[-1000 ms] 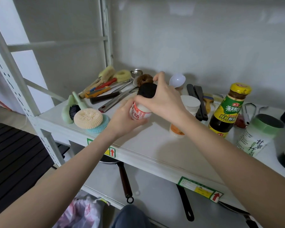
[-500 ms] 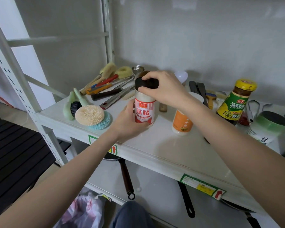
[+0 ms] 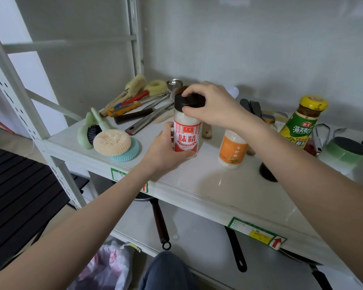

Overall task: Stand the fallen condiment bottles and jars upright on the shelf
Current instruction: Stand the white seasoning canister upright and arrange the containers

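Jar [image 3: 187,133] stands upright near the front of the shelf [image 3: 228,191], long axis vertical, black cap [image 3: 189,101] up and its red-and-white label facing me. I see my left hand [image 3: 166,150] wrapped around the lower body, fingers curled behind it and thumb at the label's edge, gripping it. My right hand [image 3: 214,105] sits on top, fingers closed around the cap's rim. The jar is a clear plastic cylinder packed with white grains; the cap looks smooth and matte. Just right of it an orange jar [image 3: 232,151] of the same round shape stands upright, its top hidden by my right forearm. Further right a dark glass sauce bottle [image 3: 300,130] with a yellow lid and green label stands upright, and a green tub [image 3: 344,152] is beside it. At the left edge lie two knitted scourers [image 3: 115,143], a green brush [image 3: 88,132], and a pile of metal and wooden utensils [image 3: 138,107] behind. Half a second ago the jar stood much the same; a second ago it was tilted in my hands.
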Tool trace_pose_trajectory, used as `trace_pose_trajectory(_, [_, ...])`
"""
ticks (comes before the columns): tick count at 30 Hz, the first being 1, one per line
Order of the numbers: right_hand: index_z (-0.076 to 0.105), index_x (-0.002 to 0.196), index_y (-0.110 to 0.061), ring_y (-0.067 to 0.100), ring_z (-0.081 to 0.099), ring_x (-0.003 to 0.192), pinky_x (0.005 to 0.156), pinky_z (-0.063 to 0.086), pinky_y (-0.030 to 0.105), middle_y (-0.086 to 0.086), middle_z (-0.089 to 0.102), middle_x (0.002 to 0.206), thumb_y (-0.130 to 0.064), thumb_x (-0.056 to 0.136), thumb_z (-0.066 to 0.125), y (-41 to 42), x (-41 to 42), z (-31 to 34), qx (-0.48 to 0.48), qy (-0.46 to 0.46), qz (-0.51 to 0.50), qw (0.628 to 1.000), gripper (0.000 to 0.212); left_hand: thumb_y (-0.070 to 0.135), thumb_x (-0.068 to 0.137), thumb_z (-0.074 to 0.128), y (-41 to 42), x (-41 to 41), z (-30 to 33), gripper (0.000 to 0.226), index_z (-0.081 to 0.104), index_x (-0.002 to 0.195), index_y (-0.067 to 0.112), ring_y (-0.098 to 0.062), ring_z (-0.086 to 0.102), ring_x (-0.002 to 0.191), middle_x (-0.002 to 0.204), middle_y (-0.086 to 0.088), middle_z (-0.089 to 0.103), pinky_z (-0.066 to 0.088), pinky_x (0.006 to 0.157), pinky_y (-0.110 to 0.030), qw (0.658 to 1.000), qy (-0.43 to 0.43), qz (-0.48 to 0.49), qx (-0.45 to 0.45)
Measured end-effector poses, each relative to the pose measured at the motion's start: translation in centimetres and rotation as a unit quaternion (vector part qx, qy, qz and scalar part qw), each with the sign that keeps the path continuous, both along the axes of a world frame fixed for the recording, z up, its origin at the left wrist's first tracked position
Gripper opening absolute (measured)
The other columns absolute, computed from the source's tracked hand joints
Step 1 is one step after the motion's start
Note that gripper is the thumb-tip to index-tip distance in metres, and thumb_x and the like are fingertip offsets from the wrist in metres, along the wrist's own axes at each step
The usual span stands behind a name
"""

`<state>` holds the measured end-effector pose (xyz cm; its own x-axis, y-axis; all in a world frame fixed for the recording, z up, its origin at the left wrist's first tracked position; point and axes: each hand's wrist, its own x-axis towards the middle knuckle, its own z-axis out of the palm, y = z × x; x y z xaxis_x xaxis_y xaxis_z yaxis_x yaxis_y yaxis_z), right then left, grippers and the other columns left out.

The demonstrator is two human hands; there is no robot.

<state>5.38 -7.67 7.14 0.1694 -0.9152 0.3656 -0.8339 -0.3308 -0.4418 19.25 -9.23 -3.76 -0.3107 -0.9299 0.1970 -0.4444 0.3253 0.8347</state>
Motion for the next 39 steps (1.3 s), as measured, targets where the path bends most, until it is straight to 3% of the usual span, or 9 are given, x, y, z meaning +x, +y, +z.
trace_pose_trajectory(5, [0.062,0.11,-0.022,0.019,0.051,0.102,0.08,0.037,0.025,0.008,0.058,0.11,-0.028,0.078,0.062,0.0,-0.1,-0.4,0.003,-0.001,-0.001,1.0,0.032,0.031,0.068,0.081,0.0,-0.2,-0.1,0.081,0.032,0.131,0.023,0.003,0.053,0.086,0.112,0.011,0.052,0.037,0.064,-0.003,1.0,0.0,0.004,0.003])
trace_pose_trajectory(10, [0.061,0.11,-0.021,0.017,0.05,0.097,0.077,0.036,0.025,0.008,0.058,0.11,-0.029,0.08,0.061,-0.1,-0.5,-0.4,-0.002,0.005,-0.004,1.0,0.031,0.028,0.071,0.079,-0.1,-0.6,-0.1,0.081,0.03,0.135,0.019,-0.006,0.05,0.098,0.13,-0.001,0.055,0.038,0.071,-0.007,1.0,-0.003,-0.003,0.001])
trace_pose_trajectory(14, [0.061,0.111,-0.021,0.017,0.049,0.095,0.077,0.035,0.025,0.008,0.058,0.109,-0.03,0.081,0.06,-0.1,-0.6,-0.5,-0.008,0.015,-0.005,1.0,0.031,0.028,0.071,0.078,-0.2,-0.8,-0.1,0.081,0.03,0.135,0.019,-0.005,0.05,0.098,0.131,-0.002,0.055,0.035,0.066,-0.002,1.0,-0.002,-0.005,-0.001])
trace_pose_trajectory(20, [0.059,0.116,-0.019,0.016,0.05,0.097,0.077,0.038,0.026,0.007,0.061,0.112,-0.029,0.084,0.057,0.1,-0.8,-0.9,-0.028,0.03,-0.007,0.999,0.034,0.028,0.071,0.079,-0.2,-1.1,-0.2,0.078,0.032,0.133,0.019,-0.003,0.051,0.093,0.126,0.001,0.056,0.039,0.057,0.001,1.0,0.0,-0.003,-0.008])
trace_pose_trajectory(25, [0.057,0.121,-0.018,0.018,0.055,0.106,0.078,0.038,0.024,0.004,0.063,0.119,-0.027,0.087,0.055,0.5,-0.8,-1.0,-0.038,0.02,-0.005,0.999,0.036,0.028,0.071,0.079,0.0,-1.2,-0.1,0.077,0.033,0.132,0.019,-0.005,0.052,0.096,0.113,0.01,0.05,0.04,0.059,-0.001,1.0,0.014,-0.006,-0.005])
trace_pose_trajectory(30, [0.052,0.127,-0.02,0.018,0.056,0.11,0.088,0.047,0.031,0.003,0.062,0.124,-0.028,0.088,0.056,1.0,-1.0,-0.8,-0.028,0.009,0.003,1.0,0.041,0.029,0.073,0.077,0.4,-1.0,-0.4,0.085,0.025,0.139,0.021,0.003,0.054,0.092,0.123,0.007,0.052,0.042,0.069,-0.004,0.999,0.024,-0.023,0.0])
trace_pose_trajectory(32, [0.045,0.134,-0.022,0.018,0.054,0.117,0.094,0.047,0.034,0.001,0.058,0.131,-0.029,0.087,0.057,1.3,-1.2,-0.8,-0.027,0.011,0.007,1.0,0.048,0.029,0.073,0.077,0.3,-0.9,-0.6,0.092,0.017,0.144,0.022,-0.001,0.053,0.102,0.134,0.003,0.049,0.042,0.08,-0.009,0.999,0.023,-0.025,0.004])
trace_pose_trajectory(35, [0.039,0.137,-0.022,0.018,0.048,0.125,0.1,0.044,0.037,0.0,0.05,0.139,-0.029,0.085,0.06,1.9,-1.6,-0.9,-0.041,0.012,0.007,0.999,0.057,0.034,0.07,0.078,0.3,-0.7,-0.7,0.1,0.012,0.145,0.03,-0.013,0.043,0.129,0.149,0.0,0.036,0.04,0.099,-0.027,0.999,0.032,-0.011,-0.001])
trace_pose_trajectory(39, [0.047,0.131,-0.019,0.016,0.049,0.12,0.095,0.039,0.025,0.002,0.051,0.134,-0.025,0.085,0.06,2.8,-2.8,-0.4,-0.056,0.019,-0.008,0.998,0.048,0.03,0.074,0.076,0.2,-0.6,0.4,0.095,0.017,0.147,0.018,-0.016,0.033,0.137,0.152,-0.002,0.031,0.032,0.11,-0.035,0.997,0.019,0.028,-0.073])
